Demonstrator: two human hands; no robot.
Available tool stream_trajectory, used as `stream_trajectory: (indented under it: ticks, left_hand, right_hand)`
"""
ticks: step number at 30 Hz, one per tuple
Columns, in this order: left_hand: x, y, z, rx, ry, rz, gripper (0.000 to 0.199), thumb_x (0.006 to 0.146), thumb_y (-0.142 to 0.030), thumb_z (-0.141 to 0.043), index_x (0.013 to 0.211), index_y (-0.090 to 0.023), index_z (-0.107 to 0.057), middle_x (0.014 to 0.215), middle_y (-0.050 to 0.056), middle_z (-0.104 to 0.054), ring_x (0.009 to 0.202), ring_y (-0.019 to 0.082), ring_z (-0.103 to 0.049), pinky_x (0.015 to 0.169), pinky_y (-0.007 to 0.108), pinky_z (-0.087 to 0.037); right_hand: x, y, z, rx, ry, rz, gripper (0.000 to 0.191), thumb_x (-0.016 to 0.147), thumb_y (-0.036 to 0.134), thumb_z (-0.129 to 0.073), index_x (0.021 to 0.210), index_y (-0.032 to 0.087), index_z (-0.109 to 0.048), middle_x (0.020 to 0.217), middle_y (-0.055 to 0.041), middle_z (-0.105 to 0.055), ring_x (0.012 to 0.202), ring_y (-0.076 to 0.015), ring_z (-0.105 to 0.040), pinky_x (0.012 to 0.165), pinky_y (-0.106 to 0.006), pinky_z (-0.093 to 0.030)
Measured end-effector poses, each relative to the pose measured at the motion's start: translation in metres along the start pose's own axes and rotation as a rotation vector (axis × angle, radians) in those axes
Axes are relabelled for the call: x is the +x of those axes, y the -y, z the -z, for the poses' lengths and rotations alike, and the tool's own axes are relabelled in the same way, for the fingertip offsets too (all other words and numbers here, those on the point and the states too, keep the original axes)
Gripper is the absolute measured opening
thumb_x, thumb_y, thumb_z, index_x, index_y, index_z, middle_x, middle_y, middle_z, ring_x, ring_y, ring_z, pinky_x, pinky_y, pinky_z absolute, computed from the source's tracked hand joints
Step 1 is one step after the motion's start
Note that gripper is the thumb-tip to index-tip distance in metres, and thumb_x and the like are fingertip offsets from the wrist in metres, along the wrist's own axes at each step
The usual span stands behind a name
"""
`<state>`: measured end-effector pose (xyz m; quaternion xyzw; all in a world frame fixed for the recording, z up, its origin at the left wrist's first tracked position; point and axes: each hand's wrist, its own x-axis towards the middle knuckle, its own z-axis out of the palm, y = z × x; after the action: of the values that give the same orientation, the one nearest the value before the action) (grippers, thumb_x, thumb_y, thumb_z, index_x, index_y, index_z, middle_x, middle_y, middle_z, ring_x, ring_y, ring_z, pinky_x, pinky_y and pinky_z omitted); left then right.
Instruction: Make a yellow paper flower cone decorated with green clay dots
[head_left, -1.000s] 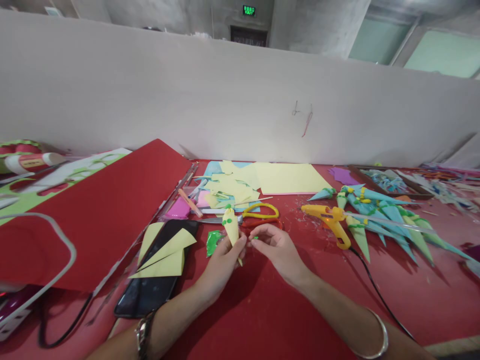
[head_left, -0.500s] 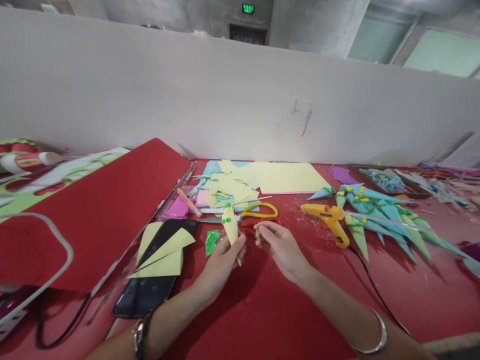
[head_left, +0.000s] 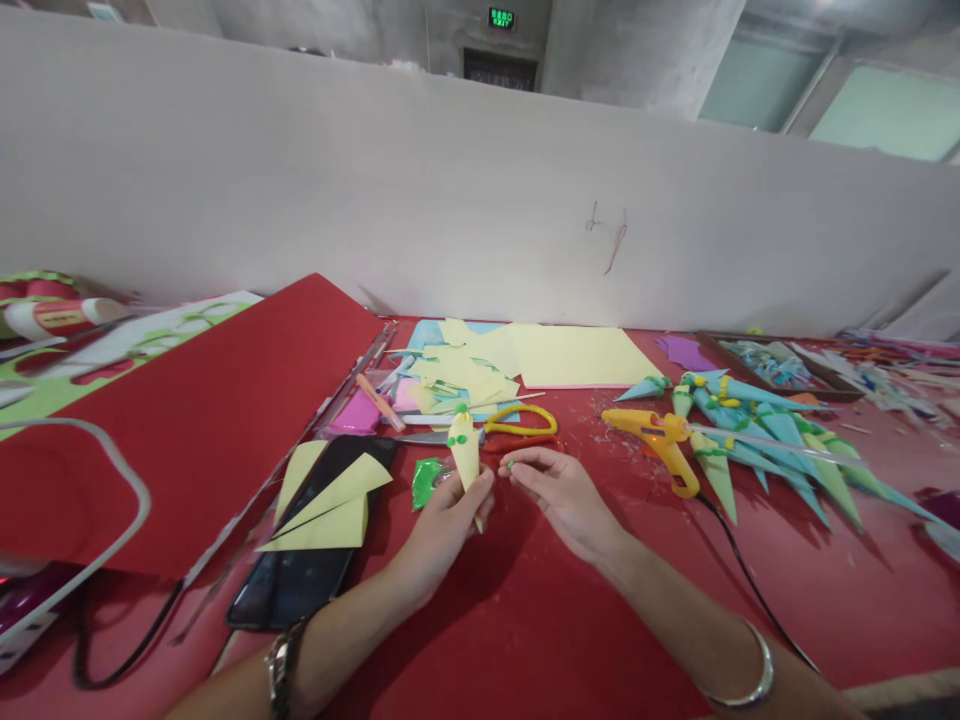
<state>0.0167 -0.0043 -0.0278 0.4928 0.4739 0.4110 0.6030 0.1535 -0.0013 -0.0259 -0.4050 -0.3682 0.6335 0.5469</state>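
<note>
My left hand pinches a pale yellow paper cone, wide end up and point down. Green dots sit on its upper part and a green bit tops it. Close by on the right, my right hand holds a tiny green ball of clay between thumb and fingertips, apart from the cone. Behind the left hand lies a green clay packet, partly hidden. Scissors with yellow and red handles rest just beyond both hands.
A yellow hot glue gun lies right, beside several finished blue and yellow cones. Yellow paper pieces rest on a black phone at left. Yellow sheets and scraps lie behind. A red board leans at left.
My right hand has shifted slightly left, closer to the cone, and the green ball at its fingertips shows more clearly. My left hand still holds the cone nearly in place.
</note>
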Motion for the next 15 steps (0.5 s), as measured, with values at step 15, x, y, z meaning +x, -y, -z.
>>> stream_trajectory:
  ticks: [15]
  left_hand:
    - [-0.0065,-0.0084,-0.0035,0.110,-0.033,0.037,0.039,0.064,-0.055,-0.056,0.058,-0.018,-0.045,0.053,-0.006,-0.039,0.050,0.010,-0.033,0.049,0.023,-0.026]
  right_hand:
    - [0.0002,0.0008,0.0022,-0.019,-0.013,0.084,0.019,0.066,0.035,-0.067,0.070,0.017,-0.068,0.057,0.0024,-0.058,0.050,-0.0062,-0.048,0.053,-0.020,-0.040]
